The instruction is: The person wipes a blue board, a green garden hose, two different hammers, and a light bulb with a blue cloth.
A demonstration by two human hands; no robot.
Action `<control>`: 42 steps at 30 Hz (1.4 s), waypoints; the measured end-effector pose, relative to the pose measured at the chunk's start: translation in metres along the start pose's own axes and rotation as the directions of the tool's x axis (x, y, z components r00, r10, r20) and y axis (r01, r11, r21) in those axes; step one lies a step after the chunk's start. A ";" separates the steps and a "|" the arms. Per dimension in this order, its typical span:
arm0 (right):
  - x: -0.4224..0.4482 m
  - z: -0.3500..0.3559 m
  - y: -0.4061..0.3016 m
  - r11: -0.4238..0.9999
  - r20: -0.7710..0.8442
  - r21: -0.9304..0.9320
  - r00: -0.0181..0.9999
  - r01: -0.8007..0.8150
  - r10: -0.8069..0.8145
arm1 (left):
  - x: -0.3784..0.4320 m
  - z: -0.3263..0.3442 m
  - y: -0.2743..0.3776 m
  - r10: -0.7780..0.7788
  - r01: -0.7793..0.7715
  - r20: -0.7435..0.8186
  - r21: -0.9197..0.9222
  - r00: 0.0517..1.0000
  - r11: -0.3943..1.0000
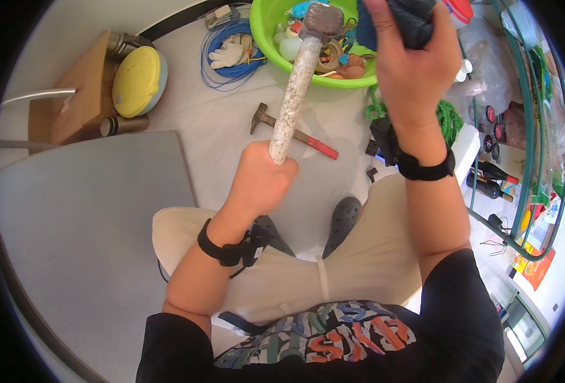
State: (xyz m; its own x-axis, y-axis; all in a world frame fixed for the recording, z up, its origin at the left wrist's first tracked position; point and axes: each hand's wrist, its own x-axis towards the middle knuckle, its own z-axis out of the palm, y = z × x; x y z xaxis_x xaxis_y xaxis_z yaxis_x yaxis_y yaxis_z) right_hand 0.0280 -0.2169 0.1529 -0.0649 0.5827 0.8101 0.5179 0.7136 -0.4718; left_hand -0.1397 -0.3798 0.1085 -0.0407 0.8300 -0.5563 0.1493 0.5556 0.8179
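Note:
My left hand (262,179) grips the lower end of a hammer's whitish, worn handle (294,95). The hammer's blocky head (322,22) is up over the rim of a green plastic tub (268,45). At the upper right my right hand (416,67) holds a dark cloth (409,21) between thumb and fingers, beside the tub; the cloth's top is cut off by the picture's edge. A second hammer (294,131), with a rusty head and a partly red handle, lies on the floor beyond my left hand.
The tub holds tape, bottles and small tools. Left of it are a coiled blue cable (209,52) and work gloves (230,51). A yellow-lidded container (138,81), a cardboard box (83,95) and a grey tabletop (90,191) are at left. A green rack (526,143) with bottles stands right.

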 end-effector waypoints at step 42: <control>0.022 -0.025 0.003 0.935 0.067 -0.280 0.967 -0.219 0.246 | 0.018 -0.019 0.001 0.641 -0.056 -0.359 0.845 0.678 0.532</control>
State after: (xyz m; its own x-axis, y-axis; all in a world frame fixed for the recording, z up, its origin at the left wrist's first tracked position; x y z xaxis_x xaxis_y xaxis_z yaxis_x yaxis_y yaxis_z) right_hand 0.0496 -0.2115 0.1784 0.0075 0.7652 0.6437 0.7374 0.4306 -0.5205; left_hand -0.1591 -0.3633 0.1015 -0.2863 0.9371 0.1996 0.9166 0.2072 0.3420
